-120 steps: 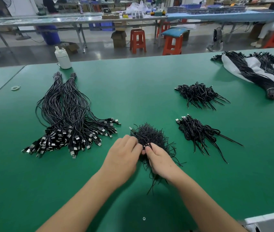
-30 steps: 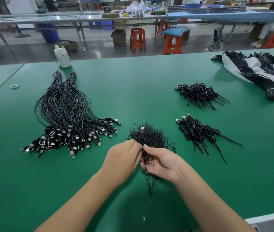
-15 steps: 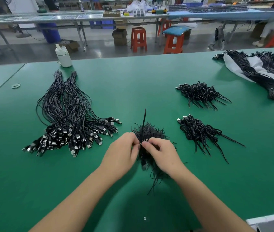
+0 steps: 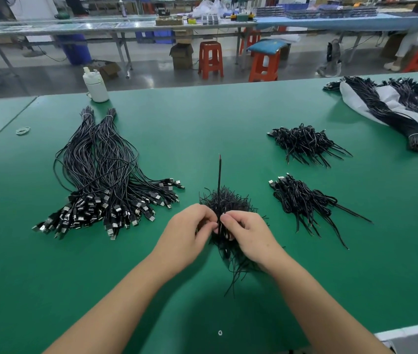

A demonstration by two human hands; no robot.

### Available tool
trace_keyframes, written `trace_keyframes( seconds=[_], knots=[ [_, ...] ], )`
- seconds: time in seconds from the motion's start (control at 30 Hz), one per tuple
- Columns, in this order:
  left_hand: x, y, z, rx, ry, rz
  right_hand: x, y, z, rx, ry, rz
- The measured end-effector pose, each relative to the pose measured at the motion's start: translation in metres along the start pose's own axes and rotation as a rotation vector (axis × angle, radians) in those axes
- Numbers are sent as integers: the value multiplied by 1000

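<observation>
Cable (image 4: 219, 175): thin, black, upright

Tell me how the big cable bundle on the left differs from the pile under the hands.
The left bundle is larger, long cables fanned out; the hand pile is a small tangle. The left bundle shows many metal plugs; the hand pile mostly wire ends. The left bundle lies untouched; the left hand and right hand pinch a cable of the hand pile. Both are black cables.

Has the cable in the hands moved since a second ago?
Yes. The cable swung from the near side of the tangled pile to pointing past its far side.
</observation>
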State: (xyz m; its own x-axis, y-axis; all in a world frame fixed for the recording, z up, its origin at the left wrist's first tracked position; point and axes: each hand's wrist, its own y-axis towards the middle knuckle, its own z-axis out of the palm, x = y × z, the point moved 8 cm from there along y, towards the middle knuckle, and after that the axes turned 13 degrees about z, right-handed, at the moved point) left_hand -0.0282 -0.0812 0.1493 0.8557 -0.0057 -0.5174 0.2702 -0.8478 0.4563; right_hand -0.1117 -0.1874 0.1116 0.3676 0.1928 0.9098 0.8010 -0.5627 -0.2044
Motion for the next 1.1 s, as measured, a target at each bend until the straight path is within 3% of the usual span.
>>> trace_keyframes(
  seconds=[0.17, 0.27, 0.33, 0.47, 0.57, 0.7, 0.8, 1.1],
  knots=[
    [-22, -1, 5, 101, 308, 354, -3, 0, 8, 112, 101, 81],
    [-26, -4, 11, 118, 406, 457, -10, 3, 9, 144, 179, 138],
    [-26, -7, 10, 111, 336, 427, -12, 2, 10, 150, 200, 156],
    [-12, -8, 2, 59, 174, 195, -12, 1, 16, 247, 359, 134],
    [3, -8, -2, 23, 24, 13, -8, -3, 20, 340, 347, 84],
    [11, -8, -3, -7, -116, -120, -10, 1, 9, 179, 213, 47],
    [4, -5, -6, -21, -91, -66, -8, 2, 2, 86, 148, 23],
    [-22, -5, -2, 91, 203, 253, -12, 2, 8, 181, 254, 121]
  ],
)
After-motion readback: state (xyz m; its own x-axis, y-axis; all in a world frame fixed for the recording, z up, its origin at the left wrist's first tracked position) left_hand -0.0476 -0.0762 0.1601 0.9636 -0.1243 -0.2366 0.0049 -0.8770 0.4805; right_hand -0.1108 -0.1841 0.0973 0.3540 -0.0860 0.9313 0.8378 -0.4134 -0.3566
